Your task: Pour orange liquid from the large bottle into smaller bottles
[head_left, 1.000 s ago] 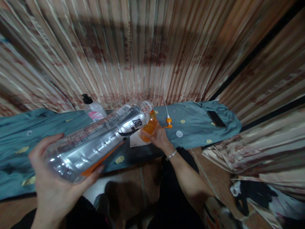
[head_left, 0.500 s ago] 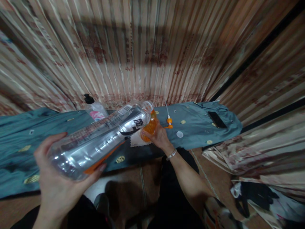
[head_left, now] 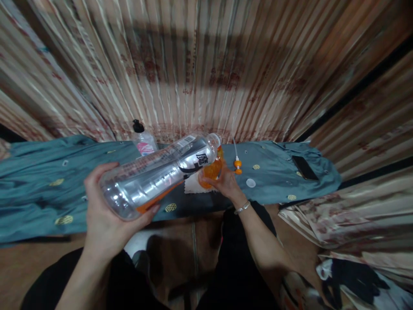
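Left hand [head_left: 108,215] gripped the tipped clear bottle [head_left: 159,176] by its base, mouth over the small orange container [head_left: 212,168] that right fingers [head_left: 213,184] pinched on the table; best kept steady, tilt gentle

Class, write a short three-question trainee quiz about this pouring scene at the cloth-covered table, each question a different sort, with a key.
1. True or false: the left hand holds the large clear plastic bottle upright.
2. Multiple choice: the right hand grips A) the black phone, B) the small orange translucent container, C) the black-capped pump bottle.
3. Fill in: the white round cap lies on the ____ cloth.

Key
1. False: it is tipped, its open mouth at the orange container.
2. B
3. Teal
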`<state>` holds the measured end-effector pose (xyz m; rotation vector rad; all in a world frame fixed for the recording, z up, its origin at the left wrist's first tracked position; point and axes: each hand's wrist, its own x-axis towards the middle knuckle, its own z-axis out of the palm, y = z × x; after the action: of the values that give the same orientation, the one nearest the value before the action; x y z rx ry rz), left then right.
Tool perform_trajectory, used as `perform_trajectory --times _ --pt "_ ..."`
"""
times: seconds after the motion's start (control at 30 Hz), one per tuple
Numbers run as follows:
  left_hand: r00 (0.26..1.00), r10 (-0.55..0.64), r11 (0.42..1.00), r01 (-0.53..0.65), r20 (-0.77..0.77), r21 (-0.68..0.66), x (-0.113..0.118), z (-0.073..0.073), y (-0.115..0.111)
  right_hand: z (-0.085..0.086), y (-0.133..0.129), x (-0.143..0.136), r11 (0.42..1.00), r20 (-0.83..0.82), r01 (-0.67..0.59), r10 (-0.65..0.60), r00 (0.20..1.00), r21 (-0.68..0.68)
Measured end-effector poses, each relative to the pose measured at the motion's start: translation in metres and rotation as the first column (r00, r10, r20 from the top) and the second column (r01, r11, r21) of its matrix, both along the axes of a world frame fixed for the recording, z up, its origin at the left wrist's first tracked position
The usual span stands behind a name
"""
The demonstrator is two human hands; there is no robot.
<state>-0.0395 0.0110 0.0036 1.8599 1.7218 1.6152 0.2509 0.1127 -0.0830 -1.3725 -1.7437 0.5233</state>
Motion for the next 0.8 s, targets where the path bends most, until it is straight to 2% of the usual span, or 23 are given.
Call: perform_trajectory --times 0.2,0.33,0.47,0.8 --pt "0.999 -0.042 0.998 0.043 -0.014 0.046 0.005 0.002 0.003 0.005 -0.004 0.009 0.996 0.004 -0.074 0.074 0.997 0.041" --pt "0.997 -0.079 0.993 0.081 -0.026 0.089 0.007 0.002 0.004 0.005 -0.004 0.013 0.994 0.000 -0.109 0.109 0.994 0.021" --pt "0.996 -0.083 0.992 0.085 -0.025 0.092 0.009 0.002 0.003 0.005 -0.004 0.011 0.996 0.000 -0.085 0.085 0.996 -0.006" --pt "0.996 -0.062 0.993 0.068 -0.063 0.099 0.007 -0.003 0.007 0.004 -0.006 -0.001 1.000 -0.026 0.005 -0.004 1.000 0.030"
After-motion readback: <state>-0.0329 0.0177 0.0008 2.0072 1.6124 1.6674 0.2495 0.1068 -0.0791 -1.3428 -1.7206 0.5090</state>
